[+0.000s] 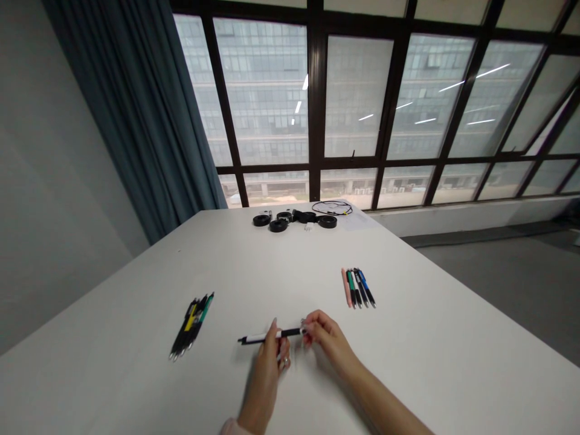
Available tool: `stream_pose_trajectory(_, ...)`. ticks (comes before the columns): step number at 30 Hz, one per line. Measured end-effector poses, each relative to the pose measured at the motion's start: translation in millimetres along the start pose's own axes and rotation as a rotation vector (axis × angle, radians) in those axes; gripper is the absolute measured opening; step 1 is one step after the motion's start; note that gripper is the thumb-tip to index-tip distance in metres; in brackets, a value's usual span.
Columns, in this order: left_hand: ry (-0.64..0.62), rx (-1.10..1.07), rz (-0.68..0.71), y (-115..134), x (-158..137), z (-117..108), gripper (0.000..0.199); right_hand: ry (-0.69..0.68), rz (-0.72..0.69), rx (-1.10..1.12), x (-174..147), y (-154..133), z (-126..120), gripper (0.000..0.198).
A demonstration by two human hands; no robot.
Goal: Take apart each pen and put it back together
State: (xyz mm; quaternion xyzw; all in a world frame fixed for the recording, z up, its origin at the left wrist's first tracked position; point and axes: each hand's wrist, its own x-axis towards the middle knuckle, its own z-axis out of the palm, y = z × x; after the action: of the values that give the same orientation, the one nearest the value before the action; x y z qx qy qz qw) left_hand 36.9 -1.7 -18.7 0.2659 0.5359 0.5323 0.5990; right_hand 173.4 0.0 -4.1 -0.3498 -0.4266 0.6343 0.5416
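A white and black pen (254, 339) lies level between my two hands, just above the table. My left hand (272, 356) is closed around the pen's middle, the thumb on top and a ring on one finger. At the pen's right end, the fingertips of my right hand (322, 333) pinch its silvery tip; the exact contact is partly hidden by the fingers. To the left lies a bunch of dark pens (193, 326) with yellow and green parts. Right of centre, several pens (356, 289) lie side by side, among them pink, green, white and blue ones.
Several black rolls (278, 225) sit at the far end of the white table (272, 266), beside a coiled black cable (332, 208). A blue curtain (149, 115) and a wall border the left side. Dark-framed windows (317, 103) stand behind the table.
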Motion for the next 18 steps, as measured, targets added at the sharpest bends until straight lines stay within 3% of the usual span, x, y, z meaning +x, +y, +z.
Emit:
stream_pose_trajectory(4,0.045,-0.061,-0.009,-0.3,-0.6,0.2,0.071,-0.022,0.022,0.04,0.5,-0.6,-2.8,0.054)
stream_pose_trajectory(12,0.037,0.025,0.071,-4.2,-0.5,-3.0,0.068,0.005,0.082,-0.007,5.2,8.3,-7.7,0.059)
stream_pose_trajectory(18,0.037,0.03,0.021,-2.3,5.6,-0.7,0.071,0.053,0.063,-0.063,9.2,16.4,-8.3,0.062)
